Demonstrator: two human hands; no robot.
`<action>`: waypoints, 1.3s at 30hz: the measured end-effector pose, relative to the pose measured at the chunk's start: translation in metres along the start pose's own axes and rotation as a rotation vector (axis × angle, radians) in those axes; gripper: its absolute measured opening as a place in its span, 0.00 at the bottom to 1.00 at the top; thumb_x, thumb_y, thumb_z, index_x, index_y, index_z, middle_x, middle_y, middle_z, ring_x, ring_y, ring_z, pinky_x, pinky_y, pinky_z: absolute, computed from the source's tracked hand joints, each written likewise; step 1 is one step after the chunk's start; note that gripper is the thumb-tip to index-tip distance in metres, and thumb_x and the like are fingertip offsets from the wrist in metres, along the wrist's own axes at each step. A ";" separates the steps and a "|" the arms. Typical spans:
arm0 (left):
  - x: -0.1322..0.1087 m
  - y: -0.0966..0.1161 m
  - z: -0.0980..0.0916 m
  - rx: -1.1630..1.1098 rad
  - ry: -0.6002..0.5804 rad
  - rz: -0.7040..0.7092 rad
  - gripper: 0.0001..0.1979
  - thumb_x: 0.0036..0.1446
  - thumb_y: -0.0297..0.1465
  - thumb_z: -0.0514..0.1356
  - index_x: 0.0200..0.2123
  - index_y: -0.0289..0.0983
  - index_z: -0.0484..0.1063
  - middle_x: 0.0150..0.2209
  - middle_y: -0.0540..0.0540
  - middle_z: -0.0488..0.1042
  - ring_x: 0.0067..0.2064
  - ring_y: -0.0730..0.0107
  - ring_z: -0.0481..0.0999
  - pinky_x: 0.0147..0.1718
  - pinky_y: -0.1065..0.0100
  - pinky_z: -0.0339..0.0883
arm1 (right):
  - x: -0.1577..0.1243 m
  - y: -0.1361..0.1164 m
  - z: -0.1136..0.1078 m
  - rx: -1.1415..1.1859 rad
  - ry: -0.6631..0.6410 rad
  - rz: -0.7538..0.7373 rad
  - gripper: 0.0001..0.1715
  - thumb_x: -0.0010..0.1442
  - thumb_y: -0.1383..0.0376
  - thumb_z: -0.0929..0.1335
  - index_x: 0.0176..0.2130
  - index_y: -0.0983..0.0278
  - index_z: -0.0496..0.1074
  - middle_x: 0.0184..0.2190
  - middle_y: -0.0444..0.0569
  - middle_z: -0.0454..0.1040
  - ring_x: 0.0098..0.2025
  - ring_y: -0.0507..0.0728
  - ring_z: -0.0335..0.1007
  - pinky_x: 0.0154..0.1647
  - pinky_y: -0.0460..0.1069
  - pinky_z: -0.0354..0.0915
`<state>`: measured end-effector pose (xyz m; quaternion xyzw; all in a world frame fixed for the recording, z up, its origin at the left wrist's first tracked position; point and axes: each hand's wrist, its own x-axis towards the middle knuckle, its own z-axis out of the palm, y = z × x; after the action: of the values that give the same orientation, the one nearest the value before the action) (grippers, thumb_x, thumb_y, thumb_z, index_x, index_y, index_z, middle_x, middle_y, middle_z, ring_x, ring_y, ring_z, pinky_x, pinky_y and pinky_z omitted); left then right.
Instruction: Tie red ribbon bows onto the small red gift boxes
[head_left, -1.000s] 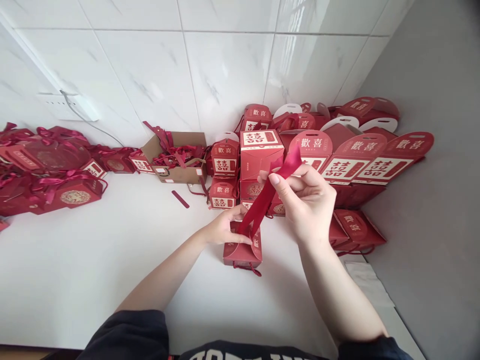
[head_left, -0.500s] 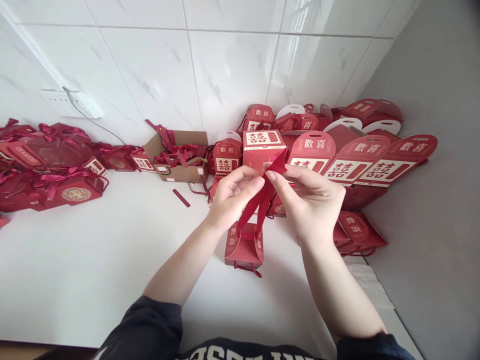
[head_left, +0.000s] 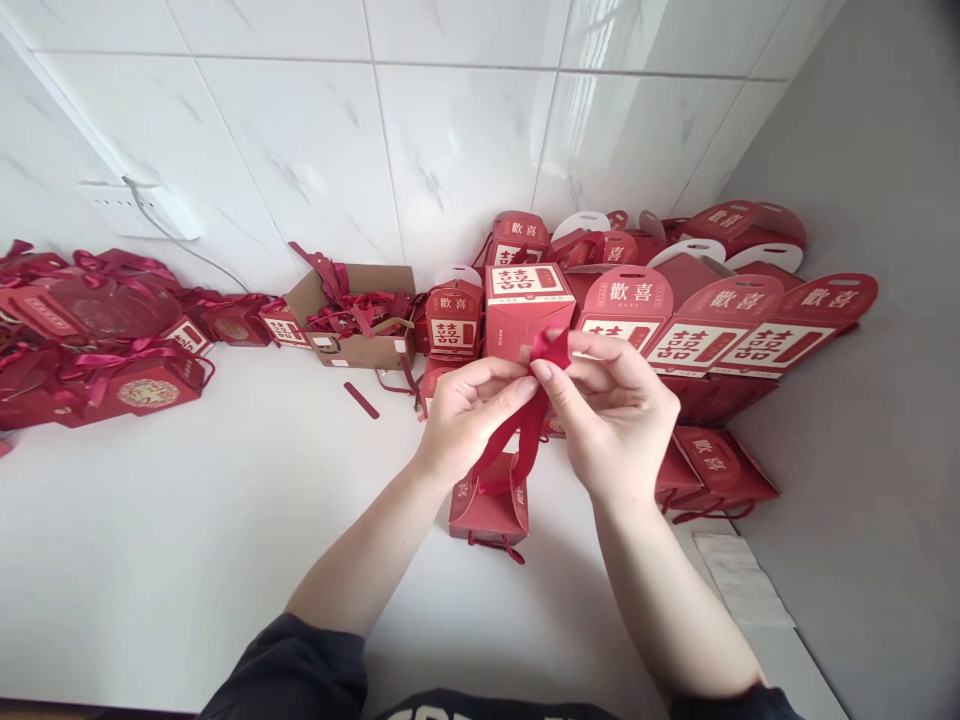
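A red ribbon [head_left: 531,430] runs up from a small red gift box [head_left: 489,517] that stands on the white table. My left hand [head_left: 472,405] pinches the ribbon between thumb and forefinger. Right beside it, thumb tip close to thumb tip, my right hand [head_left: 611,410] pinches the ribbon's upper part, where a folded piece sticks up. The fingers hide where the ribbon crosses. The small box has a twisted cord handle [head_left: 499,545] at its near side. Just behind the hands is a larger red box [head_left: 517,320] with a white printed top.
Several red boxes with arched handle flaps [head_left: 626,300] crowd the right back. A cardboard box [head_left: 360,350] full of ribbons stands left of them. Beribboned red boxes [head_left: 150,385] are piled at the far left. A dark red strip [head_left: 361,400] lies on the white table [head_left: 225,520].
Both hands have come down slightly with the ribbon. The ribbon's upper end is now folded smaller between the fingers, and the lengths below look slacker and more curved.
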<state>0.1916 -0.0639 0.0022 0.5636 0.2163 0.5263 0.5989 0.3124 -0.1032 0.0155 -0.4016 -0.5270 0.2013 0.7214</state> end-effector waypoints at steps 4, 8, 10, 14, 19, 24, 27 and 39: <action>-0.001 0.002 -0.001 0.009 0.012 -0.019 0.08 0.55 0.35 0.66 0.35 0.36 0.77 0.34 0.47 0.80 0.39 0.67 0.80 0.41 0.67 0.74 | -0.003 0.004 -0.002 -0.050 0.023 -0.023 0.05 0.57 0.63 0.73 0.35 0.61 0.76 0.31 0.45 0.80 0.34 0.55 0.79 0.38 0.50 0.77; -0.003 0.005 -0.003 0.004 -0.041 -0.064 0.10 0.55 0.36 0.66 0.37 0.36 0.78 0.34 0.46 0.81 0.37 0.64 0.81 0.39 0.64 0.76 | -0.005 0.006 -0.002 -0.042 0.039 0.029 0.03 0.55 0.63 0.74 0.33 0.61 0.78 0.29 0.44 0.80 0.29 0.53 0.77 0.27 0.47 0.75; -0.003 0.005 -0.002 0.004 -0.054 -0.077 0.09 0.56 0.36 0.66 0.36 0.36 0.78 0.32 0.46 0.81 0.34 0.65 0.81 0.36 0.64 0.77 | -0.006 0.006 -0.002 -0.021 0.050 0.044 0.04 0.53 0.64 0.75 0.31 0.61 0.77 0.27 0.43 0.79 0.25 0.52 0.75 0.24 0.45 0.74; -0.003 0.006 -0.005 -0.023 -0.067 -0.115 0.08 0.57 0.34 0.64 0.33 0.35 0.77 0.30 0.46 0.81 0.31 0.66 0.81 0.33 0.66 0.77 | -0.003 0.009 -0.005 0.052 0.004 0.056 0.08 0.55 0.64 0.75 0.36 0.61 0.75 0.28 0.43 0.78 0.26 0.52 0.75 0.24 0.45 0.73; -0.003 0.004 -0.015 -0.297 -0.157 -0.312 0.11 0.59 0.36 0.63 0.29 0.34 0.72 0.25 0.47 0.79 0.25 0.72 0.78 0.28 0.72 0.74 | 0.009 0.018 -0.025 0.165 -0.221 0.127 0.15 0.67 0.63 0.65 0.52 0.58 0.70 0.42 0.48 0.79 0.38 0.54 0.78 0.42 0.52 0.76; -0.003 0.003 -0.015 -0.360 -0.265 -0.473 0.11 0.60 0.36 0.61 0.30 0.34 0.69 0.20 0.49 0.76 0.16 0.78 0.71 0.19 0.76 0.69 | 0.013 0.022 -0.043 0.123 -0.411 0.108 0.14 0.61 0.69 0.70 0.47 0.57 0.76 0.43 0.48 0.79 0.42 0.55 0.78 0.40 0.48 0.76; -0.002 0.002 -0.015 -0.269 -0.271 -0.508 0.14 0.60 0.39 0.60 0.29 0.34 0.69 0.17 0.51 0.74 0.09 0.83 0.59 0.08 0.80 0.53 | 0.011 0.020 -0.048 0.094 -0.431 0.051 0.11 0.59 0.72 0.71 0.41 0.58 0.78 0.34 0.45 0.80 0.34 0.54 0.78 0.36 0.48 0.76; -0.003 0.014 -0.018 0.055 -0.155 -0.406 0.15 0.60 0.40 0.61 0.28 0.34 0.72 0.23 0.49 0.76 0.18 0.79 0.70 0.18 0.76 0.63 | 0.015 0.006 -0.055 -0.318 -0.535 -0.203 0.07 0.59 0.69 0.71 0.39 0.59 0.77 0.35 0.48 0.78 0.39 0.57 0.75 0.38 0.51 0.72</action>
<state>0.1700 -0.0616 0.0087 0.5633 0.2929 0.3439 0.6918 0.3697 -0.1095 0.0133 -0.3875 -0.7599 0.1420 0.5022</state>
